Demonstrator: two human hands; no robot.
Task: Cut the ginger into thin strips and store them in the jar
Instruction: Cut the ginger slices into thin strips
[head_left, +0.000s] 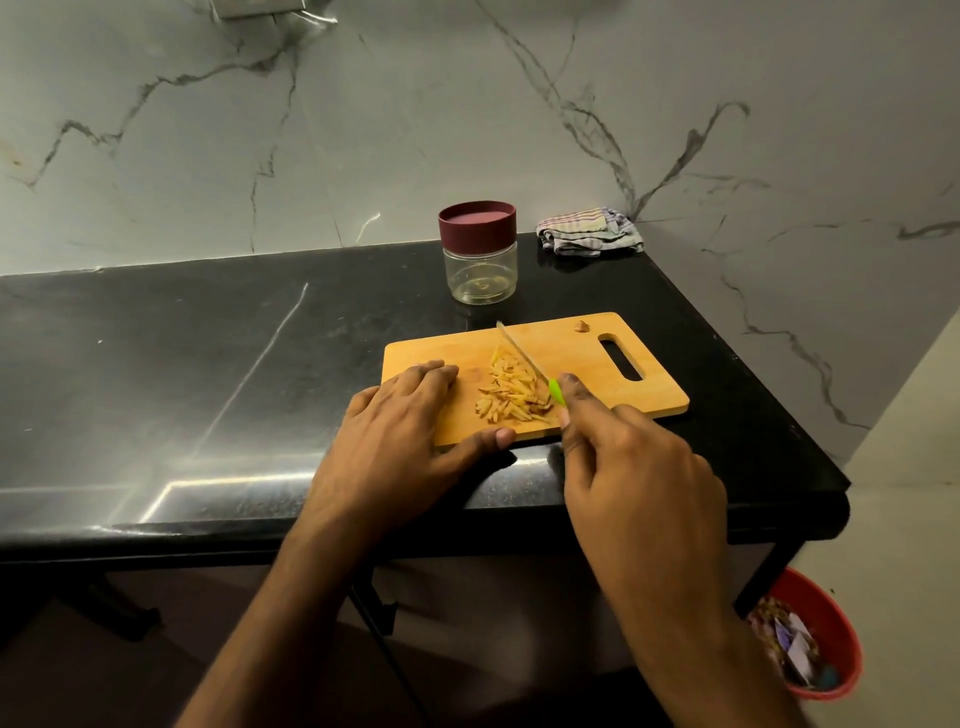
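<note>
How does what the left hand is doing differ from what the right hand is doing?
The left hand lies flat with straight fingers, pressing the cutting board, while the right hand curls round the green-handled knife. The left hand sits left of the ginger strips; the right hand is on their right. Both rest at the board's near edge.

Black counter (171, 364) bare to left of cutting board (613, 358), lidded jar (478, 252) standing just behind board's far edge, folded cloth (589, 231) in rear corner beside jar, marble wall (363, 130) closing off back, counter edge dropping away at right.
</note>
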